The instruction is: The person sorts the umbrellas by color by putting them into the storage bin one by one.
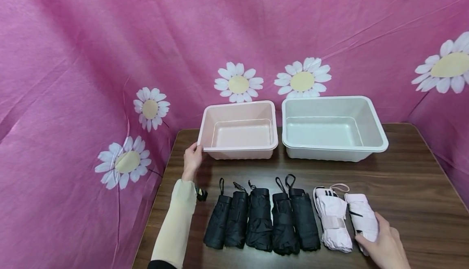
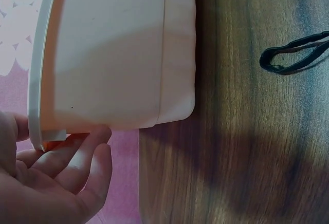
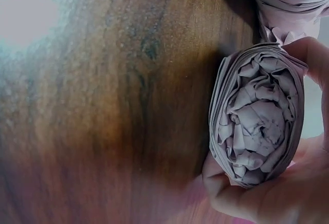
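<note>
My left hand [image 1: 192, 160] pinches the near left corner of the pink plastic bin [image 1: 238, 154]; in the left wrist view its thumb and fingers close round the rim [image 2: 37, 80]. At the right end of a row of folded umbrellas, my right hand [image 1: 386, 240] grips a pale pink umbrella [image 1: 362, 216], thumb on one side and fingers on the other. The right wrist view looks at the rolled cloth end of this umbrella [image 3: 257, 126]. Just left of it lies a second pale pink umbrella [image 1: 333, 224] with a wrist loop.
Several black folded umbrellas [image 1: 259, 220] lie side by side left of the pink ones, loops pointing away from me. A pale green bin [image 1: 333, 155] stands right of the pink bin. Behind the wooden table [image 1: 414, 171] hangs a pink flowered cloth [image 1: 205, 37].
</note>
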### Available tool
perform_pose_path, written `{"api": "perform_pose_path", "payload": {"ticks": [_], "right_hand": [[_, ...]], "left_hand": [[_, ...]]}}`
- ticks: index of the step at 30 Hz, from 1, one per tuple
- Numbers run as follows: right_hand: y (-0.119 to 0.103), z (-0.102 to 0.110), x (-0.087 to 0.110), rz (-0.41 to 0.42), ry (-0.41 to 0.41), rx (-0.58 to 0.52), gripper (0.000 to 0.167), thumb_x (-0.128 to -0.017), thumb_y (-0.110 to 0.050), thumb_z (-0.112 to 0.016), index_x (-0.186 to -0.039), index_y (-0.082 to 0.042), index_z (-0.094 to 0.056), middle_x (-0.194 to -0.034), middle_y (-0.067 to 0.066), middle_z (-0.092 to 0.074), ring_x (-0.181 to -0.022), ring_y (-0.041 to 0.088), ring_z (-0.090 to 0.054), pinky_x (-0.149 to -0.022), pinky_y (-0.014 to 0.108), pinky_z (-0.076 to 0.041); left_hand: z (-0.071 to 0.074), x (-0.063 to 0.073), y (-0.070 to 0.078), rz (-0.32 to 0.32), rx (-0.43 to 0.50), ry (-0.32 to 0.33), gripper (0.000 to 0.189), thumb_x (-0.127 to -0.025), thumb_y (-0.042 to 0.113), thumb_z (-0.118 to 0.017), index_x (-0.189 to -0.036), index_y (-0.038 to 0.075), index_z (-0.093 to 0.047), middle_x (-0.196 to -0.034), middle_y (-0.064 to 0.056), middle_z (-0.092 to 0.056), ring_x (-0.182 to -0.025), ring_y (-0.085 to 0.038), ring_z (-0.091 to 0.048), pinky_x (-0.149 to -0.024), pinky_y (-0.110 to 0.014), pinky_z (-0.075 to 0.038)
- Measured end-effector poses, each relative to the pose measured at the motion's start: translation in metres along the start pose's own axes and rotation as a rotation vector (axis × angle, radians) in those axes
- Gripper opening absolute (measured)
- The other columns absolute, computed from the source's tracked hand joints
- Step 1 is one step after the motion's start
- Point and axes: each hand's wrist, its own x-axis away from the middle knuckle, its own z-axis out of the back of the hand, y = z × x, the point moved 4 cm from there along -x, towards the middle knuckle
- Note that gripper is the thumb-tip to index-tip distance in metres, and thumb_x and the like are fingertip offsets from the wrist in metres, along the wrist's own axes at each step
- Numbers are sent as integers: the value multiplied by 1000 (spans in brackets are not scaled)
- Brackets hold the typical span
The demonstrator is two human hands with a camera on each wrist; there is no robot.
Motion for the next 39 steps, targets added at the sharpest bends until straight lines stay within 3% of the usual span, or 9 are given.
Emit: {"api": "perform_pose_path", "payload": {"ticks": [8,17,20,24,26,28,32,33,39], "right_hand": [[4,4,1,24,30,-37,89,-70,-22,-81,-136,13,-33,-106,47,-49,-88,55,-55,-60,48,-45],[-3,19,1,-32,83,-94,89,-77,-18,-74,-146,7,-25,-117,42,-43,-102,54,-44,-73,62,-38],[-9,28,-1,-4,146,-123,89,-75,-14,-74,-148,5,-26,-121,40,-44,-104,52,-43,-75,56,-35],[-18,38,-2,22,216,-161,91,-71,-10,-76,-148,1,-30,-124,37,-48,-103,47,-45,-74,34,-32],[-22,41,-3,19,235,-177,91,-70,-11,-78,-149,-3,-32,-125,34,-50,-102,40,-47,-72,26,-29],[-24,44,-4,14,247,-189,92,-70,-12,-79,-149,-6,-33,-125,32,-51,-99,16,-49,-71,22,-27],[-31,50,-7,15,255,-208,93,-70,-13,-80,-150,-9,-33,-126,30,-52,-92,-20,-29,-70,20,-27],[-33,52,-8,13,254,-215,93,-70,-14,-80,-150,-10,-33,-127,29,-53,-90,-24,-21,-69,19,-28],[-43,56,-17,-41,245,-259,91,-73,-17,-80,-151,-17,-32,-129,25,-51,-88,-22,-25,-69,16,-29]], "left_hand": [[-1,0,1,-5,-2,-15,39,-92,19,-48,-124,7,-65,-109,-19,-70,-103,-27,-60,-93,-36,-46],[-3,-1,8,-54,-73,-42,39,-91,18,-47,-122,2,-65,-110,-21,-69,-104,-30,-61,-94,-41,-47],[-3,1,11,-73,-93,-38,41,-92,16,-45,-128,0,-59,-118,-23,-65,-109,-33,-60,-98,-45,-46],[-4,5,15,-83,-116,-7,48,-92,16,-47,-138,1,-48,-128,-24,-60,-117,-37,-56,-102,-48,-43],[-5,6,17,-99,-130,6,49,-91,15,-49,-139,2,-46,-131,-23,-58,-120,-37,-54,-103,-47,-42],[-7,6,19,-125,-154,21,50,-90,14,-51,-137,1,-46,-131,-24,-57,-122,-38,-52,-105,-47,-40],[-9,6,20,-169,-182,40,50,-88,13,-53,-135,-2,-47,-131,-24,-53,-124,-39,-48,-108,-45,-36],[-10,6,20,-169,-187,39,51,-88,14,-53,-136,-2,-46,-132,-24,-52,-124,-39,-47,-108,-45,-36],[-9,5,16,-167,-201,-4,60,-88,19,-53,-142,-1,-39,-141,-23,-46,-130,-37,-43,-112,-44,-33]]}}
